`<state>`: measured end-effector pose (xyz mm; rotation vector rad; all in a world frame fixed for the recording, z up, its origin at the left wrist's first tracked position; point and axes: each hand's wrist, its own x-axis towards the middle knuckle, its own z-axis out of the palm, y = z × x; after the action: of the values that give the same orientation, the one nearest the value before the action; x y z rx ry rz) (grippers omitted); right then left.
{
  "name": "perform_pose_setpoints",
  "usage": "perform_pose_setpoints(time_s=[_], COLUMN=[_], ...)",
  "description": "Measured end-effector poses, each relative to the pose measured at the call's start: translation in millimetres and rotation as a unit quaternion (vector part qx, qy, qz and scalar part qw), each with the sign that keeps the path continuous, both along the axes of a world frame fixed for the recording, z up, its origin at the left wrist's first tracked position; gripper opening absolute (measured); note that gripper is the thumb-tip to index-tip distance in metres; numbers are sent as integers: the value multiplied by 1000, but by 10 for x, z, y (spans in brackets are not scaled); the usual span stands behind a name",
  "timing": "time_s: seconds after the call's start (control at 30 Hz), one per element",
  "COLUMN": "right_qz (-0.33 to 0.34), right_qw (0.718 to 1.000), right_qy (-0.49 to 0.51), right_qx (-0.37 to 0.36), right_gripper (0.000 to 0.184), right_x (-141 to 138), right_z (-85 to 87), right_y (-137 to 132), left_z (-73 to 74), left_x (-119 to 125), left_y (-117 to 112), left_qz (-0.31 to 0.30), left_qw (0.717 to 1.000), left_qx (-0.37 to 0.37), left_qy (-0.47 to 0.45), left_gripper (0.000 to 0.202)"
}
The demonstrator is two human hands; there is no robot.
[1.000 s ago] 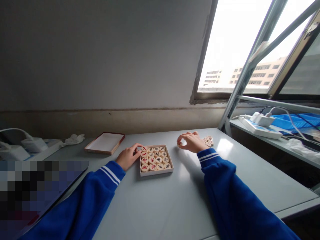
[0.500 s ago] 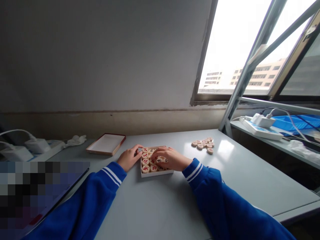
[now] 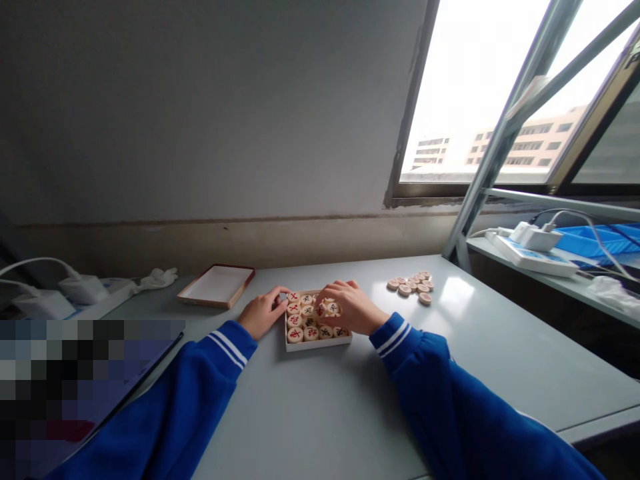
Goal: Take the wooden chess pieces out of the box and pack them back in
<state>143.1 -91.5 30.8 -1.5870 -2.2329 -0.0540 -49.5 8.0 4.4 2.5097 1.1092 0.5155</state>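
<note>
A shallow box lies in front of me, filled with rows of round wooden Chinese chess pieces marked in red or black. At its left rim, my left hand has the thumb and bent fingers closed against the side. A small dark shape shows between those fingers, too unclear to name. Reaching over the box from the right, my right hand has curled fingers around a chess piece among the others. The palm and fingers hide part of the rows behind.
A loose group of chess pieces lies on the table at the back right. The box lid rests at the back left. A blurred-out object, power strips and cables are at the left. A metal frame stands at the right.
My right hand has lifted and shifted slightly up and right, uncovering the front row of pieces. My left hand stays at the box's left rim. The view has shifted slightly.
</note>
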Motion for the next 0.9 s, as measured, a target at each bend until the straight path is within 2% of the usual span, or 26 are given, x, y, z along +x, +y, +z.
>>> perform_pose_setpoints(time_s=[0.1, 0.17, 0.23, 0.3, 0.37, 0.43, 0.53, 0.6, 0.67, 0.73, 0.9], right_qz=[-74, -135, -231, -326, -347, -277, -102, 12, 95, 127, 103], right_qw=[997, 987, 963, 930, 925, 955, 994, 997, 989, 985, 988], right_qy=[-33, -74, -123, -152, -144, -98, -5, 32, 45, 51, 62], right_qx=[4, -32, -70, -74, -50, -28, -37, -73, -102, -105, -92], right_gripper=[21, 18, 12, 12, 16, 24, 25, 27, 29, 27, 27], right_x=[279, 535, 795, 998, 1083, 1013, 659, 363, 114, -41, -101], right_z=[76, 103, 103, 93, 94, 115, 149, 143, 106, 52, -10], right_y=[-16, -56, -111, -157, -174, -158, -108, -86, -84, -94, -108], left_z=[2, 2, 2, 4, 6, 10, 15, 14, 9, 3, -8], left_x=[-1, -6, -12, -14, -13, -9, -2, -1, -4, -10, -15], left_y=[-6, -10, -12, -13, -12, -11, -9, -7, -5, -3, -1], left_qz=[-2, -1, -1, -1, 0, 0, 0, 1, -1, -2, -3], left_qw=[1000, 1000, 1000, 1000, 1000, 1000, 1000, 1000, 1000, 1000, 1000], left_qx=[2, 2, 1, 1, 1, 1, 3, 5, 5, 4, 6], left_qy=[1, 1, 0, 0, 1, 2, 3, 3, 1, -1, -4], left_gripper=[33, 33, 33, 33, 33, 33, 32, 32, 32, 32, 31])
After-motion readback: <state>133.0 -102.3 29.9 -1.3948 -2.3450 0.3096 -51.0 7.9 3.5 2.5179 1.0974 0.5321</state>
